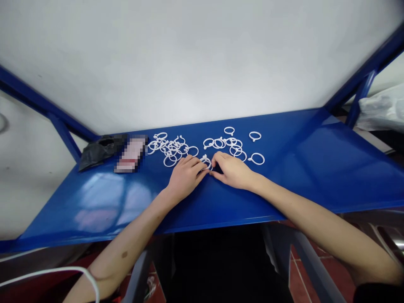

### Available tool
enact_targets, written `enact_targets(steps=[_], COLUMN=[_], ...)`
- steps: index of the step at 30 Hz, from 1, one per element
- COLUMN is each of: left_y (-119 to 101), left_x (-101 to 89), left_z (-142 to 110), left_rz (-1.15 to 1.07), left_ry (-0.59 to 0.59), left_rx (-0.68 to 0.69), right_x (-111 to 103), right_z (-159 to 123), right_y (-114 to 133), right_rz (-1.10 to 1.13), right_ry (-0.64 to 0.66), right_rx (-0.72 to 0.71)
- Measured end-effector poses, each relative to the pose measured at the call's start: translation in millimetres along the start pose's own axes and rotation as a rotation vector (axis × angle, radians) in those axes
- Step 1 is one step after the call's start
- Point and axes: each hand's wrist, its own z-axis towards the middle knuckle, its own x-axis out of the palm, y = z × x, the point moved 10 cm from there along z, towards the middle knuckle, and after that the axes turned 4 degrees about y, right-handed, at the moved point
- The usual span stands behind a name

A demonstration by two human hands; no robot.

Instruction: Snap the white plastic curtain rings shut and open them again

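Above the middle of the blue table, a white plastic curtain ring (206, 161) with a small knob is between my hands; a second ring may overlap it, but the fingers partly hide this. My left hand (187, 173) pinches its left side between thumb and fingers. On the other side, my right hand (234, 170) has its thumb and curled forefinger at the ring's right edge. A tangled pile of white rings (170, 147) lies just beyond my left hand. Behind my right hand, a looser group of rings (232, 145) is spread out.
A phone-like flat object (130, 155), blurred out, lies left of the pile beside a black bag (99, 152). Single rings lie at the right (258, 158). A white wall (202, 63) rises behind the blue table (303, 168). Clear plastic wrapping (383, 107) sits beyond the right frame post.
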Motion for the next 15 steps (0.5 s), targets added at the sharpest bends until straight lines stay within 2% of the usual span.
enact_targets(steps=[8,15], left_y=[-3.3,-6.1], left_x=[12.3,11.6], left_z=[-0.5,0.4], left_rz=[-0.027,-0.089], left_ry=[0.049,0.041], left_rx=[0.032,0.07], right_x=[-2.2,4.9], right_z=[-0.2,0.9], right_y=[2.0,11.7], right_rz=[-0.066,-0.278], right_ry=[-0.022,-0.023], right_rx=[-0.017,-0.154])
